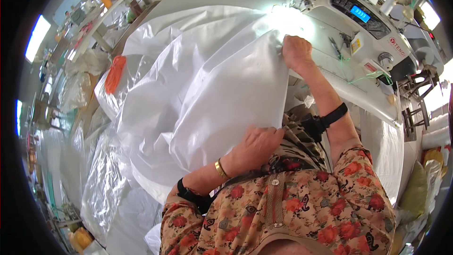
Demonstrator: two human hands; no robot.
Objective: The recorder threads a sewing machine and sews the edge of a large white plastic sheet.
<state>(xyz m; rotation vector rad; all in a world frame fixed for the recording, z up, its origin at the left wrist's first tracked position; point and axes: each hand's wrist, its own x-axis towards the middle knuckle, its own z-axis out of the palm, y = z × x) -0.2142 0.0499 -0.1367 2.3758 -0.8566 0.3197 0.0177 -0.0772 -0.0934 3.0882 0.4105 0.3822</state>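
Observation:
A large white plastic-like sheet (226, 89) spreads in folds over the sewing table and hangs down toward my lap. My right hand (297, 53) is closed on its far right edge, close beside the brightly lit needle area of a white sewing machine (325, 0). Nearer to me, my left hand (257, 145) is closed on the same edge by my lap. Between the two hands the edge runs fairly straight. Glare hides the needle and presser foot.
Small snips (335, 47) and green thread (373, 75) lie on the machine bed at the right. An orange bundle of cord (114, 74) rests on clear plastic wrapping at the left. Behind it stands a cluttered shelf (99, 19). A dark stool (417, 94) is at the far right.

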